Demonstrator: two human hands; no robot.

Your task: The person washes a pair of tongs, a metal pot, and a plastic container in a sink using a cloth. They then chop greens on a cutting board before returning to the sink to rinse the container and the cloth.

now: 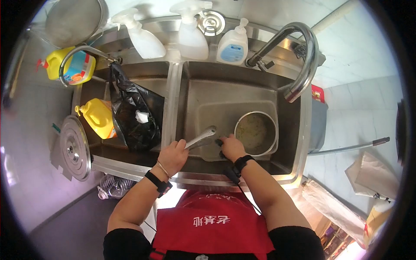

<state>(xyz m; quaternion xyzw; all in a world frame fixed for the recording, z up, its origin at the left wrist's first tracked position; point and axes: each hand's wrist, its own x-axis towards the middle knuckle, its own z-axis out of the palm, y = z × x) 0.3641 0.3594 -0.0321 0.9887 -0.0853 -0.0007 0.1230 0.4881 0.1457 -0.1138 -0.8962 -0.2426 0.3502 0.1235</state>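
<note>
My left hand (pixel 174 157) is closed round a long metal utensil (pixel 201 137) with a narrow shaft and a rounded, dark-speckled end, pointing up and right over the right sink basin. At the left side of a round steel pot (pixel 256 149), my right hand (pixel 233 147) has its fingers curled round a dark handle (pixel 219 142), mostly hidden by the hand. Cloudy, pale liquid with greenish bits fills the pot's bottom. The pot stands on a pale, see-through rectangular tray (pixel 211 113) in the right basin (pixel 225 89).
A curved faucet (pixel 305 65) reaches over the right basin. Two spray bottles (pixel 190 39) and a soap pump bottle (pixel 233 47) line the back ledge. In the left basin lie a black plastic bag (pixel 143 99) and a yellow jug (pixel 99 118). A round lid (pixel 74 147) leans at left.
</note>
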